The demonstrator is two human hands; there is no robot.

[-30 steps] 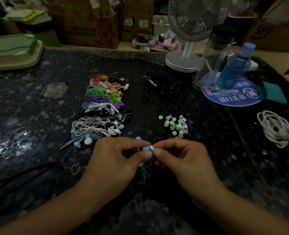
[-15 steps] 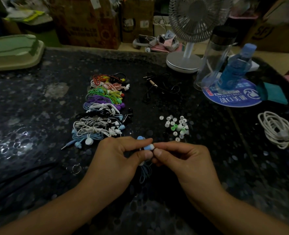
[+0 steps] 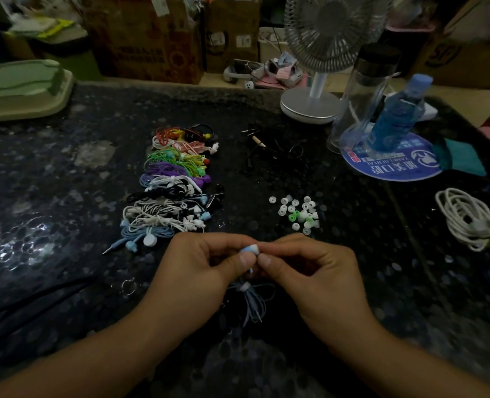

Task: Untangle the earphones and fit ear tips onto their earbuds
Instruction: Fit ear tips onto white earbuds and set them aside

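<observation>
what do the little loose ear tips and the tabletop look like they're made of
Ear tips: probably soft silicone, since they are small translucent white and green rings with a matte look. Tabletop: looks like polished dark stone, perhaps granite, given its speckled pattern and glossy reflections; a printed laminate cannot be ruled out.

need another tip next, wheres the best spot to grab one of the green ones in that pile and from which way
Take the green tip on the left edge of the tip pile. It looks like a small soft ring lying flat, so a pinch across its outer wall from straight above probably suits it best. Bare table lies to its left; white tips crowd its other sides. The right hand is nearer, though it now pinches the earbud.
</observation>
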